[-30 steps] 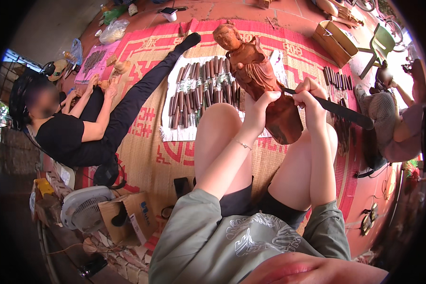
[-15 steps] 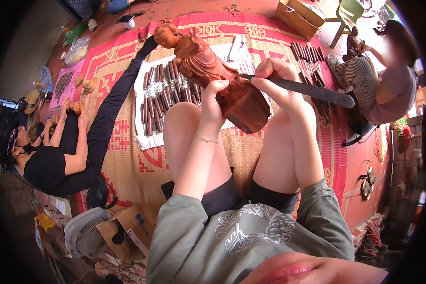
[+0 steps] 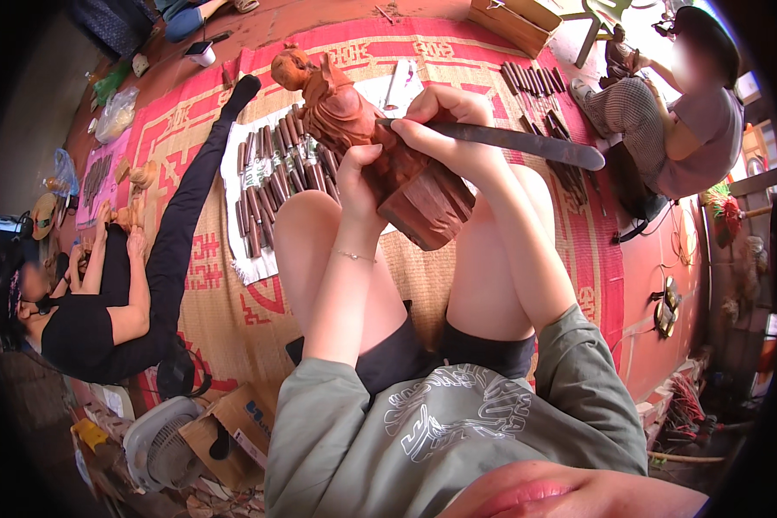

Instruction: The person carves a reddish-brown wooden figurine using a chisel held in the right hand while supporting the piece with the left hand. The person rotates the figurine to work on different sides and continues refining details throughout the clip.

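A reddish-brown carved wooden figurine (image 3: 338, 116), with a round head, folded robe and blocky base, tilts above my knees. My left hand (image 3: 360, 183) is closed round its lower part from the left, thumb lying across the robe. In my right hand (image 3: 453, 129) is a long, dark, flat carving tool (image 3: 527, 143), pinched near its working end. That end meets the robe around the middle of the figurine, and the rounded end points out to the right. My fingers partly hide the tip.
Several dark-handled tools (image 3: 272, 186) lie in rows on a white cloth beyond my left knee. More tools (image 3: 533, 80) rest on the red patterned mat (image 3: 207, 207) at right. One person (image 3: 78, 332) sits at left, leg stretched along the cloth; another (image 3: 699, 129) sits at right.
The tool's working end has moved up the robe, from near the base toward the figurine's head. My right hand has gone left with it. The whole view has shifted slightly.
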Tool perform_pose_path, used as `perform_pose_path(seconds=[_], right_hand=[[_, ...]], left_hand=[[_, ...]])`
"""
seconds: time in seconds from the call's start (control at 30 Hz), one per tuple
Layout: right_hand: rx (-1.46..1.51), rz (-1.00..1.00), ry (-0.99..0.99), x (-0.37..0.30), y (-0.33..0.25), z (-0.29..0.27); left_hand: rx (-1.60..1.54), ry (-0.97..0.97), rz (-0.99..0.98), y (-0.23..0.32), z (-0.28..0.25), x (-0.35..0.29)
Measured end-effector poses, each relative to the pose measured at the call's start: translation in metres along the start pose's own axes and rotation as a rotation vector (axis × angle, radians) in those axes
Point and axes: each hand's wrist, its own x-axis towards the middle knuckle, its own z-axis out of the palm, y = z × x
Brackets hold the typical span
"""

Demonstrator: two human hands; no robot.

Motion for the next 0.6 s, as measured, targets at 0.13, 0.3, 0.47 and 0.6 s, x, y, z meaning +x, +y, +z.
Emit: perform_pose_path(seconds=[0.13, 0.3, 0.47, 0.6], right_hand=[[-0.112, 0.019, 0.032, -0.002, -0.003, 0.001], [-0.211, -0.016, -0.062, -0.007, -0.001, -0.013], [0.026, -0.019, 0.059, -0.009, -0.002, -0.003], [-0.104, -0.083, -0.022, -0.006, -0.005, -0.005]], left_hand=[[0.002, -0.011, -0.053, -0.001, -0.005, 0.000], [0.152, 0.107, -0.024, 0.009, 0.004, -0.004], [0.257, 0.088, -0.051, 0.015, 0.007, -0.007], [0.244, 0.108, -0.118, 0.020, 0.010, -0.012]])
